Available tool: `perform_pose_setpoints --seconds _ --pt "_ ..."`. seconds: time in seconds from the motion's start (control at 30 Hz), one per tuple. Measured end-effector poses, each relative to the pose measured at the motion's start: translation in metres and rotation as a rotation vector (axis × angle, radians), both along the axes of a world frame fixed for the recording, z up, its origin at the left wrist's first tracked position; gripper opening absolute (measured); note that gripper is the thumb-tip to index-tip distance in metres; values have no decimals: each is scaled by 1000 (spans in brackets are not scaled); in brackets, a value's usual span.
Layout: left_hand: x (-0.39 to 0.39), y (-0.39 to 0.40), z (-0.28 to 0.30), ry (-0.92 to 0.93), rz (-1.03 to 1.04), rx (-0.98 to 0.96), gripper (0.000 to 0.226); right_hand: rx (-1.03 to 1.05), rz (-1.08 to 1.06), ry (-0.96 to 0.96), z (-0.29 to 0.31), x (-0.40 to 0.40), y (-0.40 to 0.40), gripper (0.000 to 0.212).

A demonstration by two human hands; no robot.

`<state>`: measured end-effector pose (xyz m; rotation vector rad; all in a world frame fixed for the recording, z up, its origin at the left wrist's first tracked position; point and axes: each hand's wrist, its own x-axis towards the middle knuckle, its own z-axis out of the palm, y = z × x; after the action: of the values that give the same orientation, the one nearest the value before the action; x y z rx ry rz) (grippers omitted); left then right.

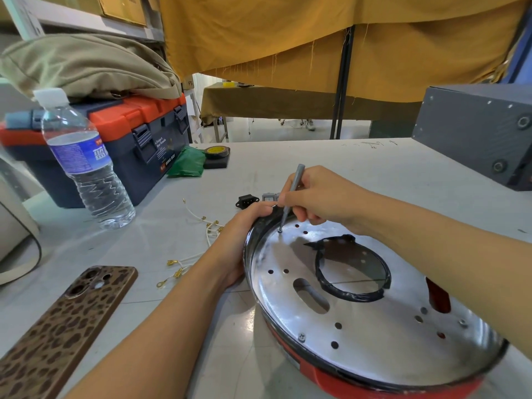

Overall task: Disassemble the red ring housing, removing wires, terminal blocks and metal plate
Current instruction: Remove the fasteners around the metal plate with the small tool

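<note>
The red ring housing [325, 377] lies tilted on the table, with the shiny metal plate [371, 326] inside its black rim. My left hand [239, 240] grips the rim at the far left. My right hand [319, 194] pinches a slim grey screwdriver [292, 194], whose tip sits on a screw [279, 230] at the plate's far left edge. Two more screws [301, 337] show near the plate's front and right edges. White wires with gold terminals [198, 240] lie loose on the table to the left. A black socket [247, 201] and a grey terminal block [270, 196] lie behind my hands.
A leopard-print phone [66, 321] lies at the front left. A water bottle [83, 165] stands before an orange and dark blue toolbox [138, 139]. A green bag [187, 162] and a tape roll [217, 152] lie beyond. A grey box [478, 133] stands at the far right.
</note>
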<state>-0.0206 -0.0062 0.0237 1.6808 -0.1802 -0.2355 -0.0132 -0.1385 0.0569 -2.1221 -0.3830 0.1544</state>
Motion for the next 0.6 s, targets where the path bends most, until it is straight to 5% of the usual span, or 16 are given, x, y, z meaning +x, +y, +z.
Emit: perform_pose_setpoints --seconds 0.13,0.3,0.6 --pt "-2 4 -6 85 43 -114 43 -16 -62 -3 6 2 7 26" --pt "-2 14 -19 119 34 -209 35 -329 -125 -235 6 5 11 46" --pt "4 9 -12 116 33 -256 37 95 -140 -25 4 7 1 30"
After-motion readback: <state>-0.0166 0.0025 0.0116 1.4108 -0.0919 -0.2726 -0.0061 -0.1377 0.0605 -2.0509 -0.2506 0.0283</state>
